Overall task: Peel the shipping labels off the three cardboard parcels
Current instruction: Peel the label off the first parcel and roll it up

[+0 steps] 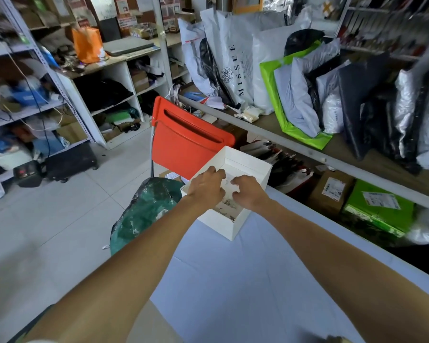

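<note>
Both hands are held over an open white box (248, 167) at the table's (233, 280) far edge. Left hand (207, 188) & right hand (249, 194) are seen w/ fingers curled, close together; whether a scrap is pinched can't be told. Paper scraps (229, 203) are seen in the box, prob. peeled label bits. No parcel is seen on the table. One brown parcel (317, 196), label (333, 189) still on, is seen under the shelf (344, 144) at right. Some peeling is judged done; at least that one is left.
</note>
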The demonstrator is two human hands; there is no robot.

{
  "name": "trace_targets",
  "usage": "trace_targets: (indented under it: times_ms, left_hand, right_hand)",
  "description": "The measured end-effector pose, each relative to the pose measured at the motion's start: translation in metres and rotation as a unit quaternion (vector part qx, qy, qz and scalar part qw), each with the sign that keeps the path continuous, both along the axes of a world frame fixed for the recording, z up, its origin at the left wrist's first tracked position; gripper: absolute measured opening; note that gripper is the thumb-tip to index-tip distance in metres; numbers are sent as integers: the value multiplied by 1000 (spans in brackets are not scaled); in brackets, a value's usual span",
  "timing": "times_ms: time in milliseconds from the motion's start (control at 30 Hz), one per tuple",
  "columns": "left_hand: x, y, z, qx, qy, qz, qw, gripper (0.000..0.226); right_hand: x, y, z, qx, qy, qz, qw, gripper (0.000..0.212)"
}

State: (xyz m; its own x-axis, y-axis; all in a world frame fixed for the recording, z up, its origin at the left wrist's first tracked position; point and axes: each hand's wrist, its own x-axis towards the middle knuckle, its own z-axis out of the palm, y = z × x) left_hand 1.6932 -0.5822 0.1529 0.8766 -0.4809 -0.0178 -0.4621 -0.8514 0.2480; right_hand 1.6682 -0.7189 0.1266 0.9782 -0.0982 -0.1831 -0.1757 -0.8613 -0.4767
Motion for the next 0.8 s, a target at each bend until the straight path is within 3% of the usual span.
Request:
trace_targets:
  times_ms: [233, 400, 800]
  left_hand:
    - [-9, -9, 0, 4, 5, -16, 1000, 41]
    - [-28, -27, -13, 16, 25, -53, 998, 39]
    - [-158, -161, -40, 9, 44, -234, 971, 37]
  right_hand:
    - [-20, -9, 8, -19, 6, -12, 1000, 58]
    - [-51, -24, 12, -32, -12, -49, 998, 49]
    - [-233, -123, 14, -75, 40, -221, 972, 51]
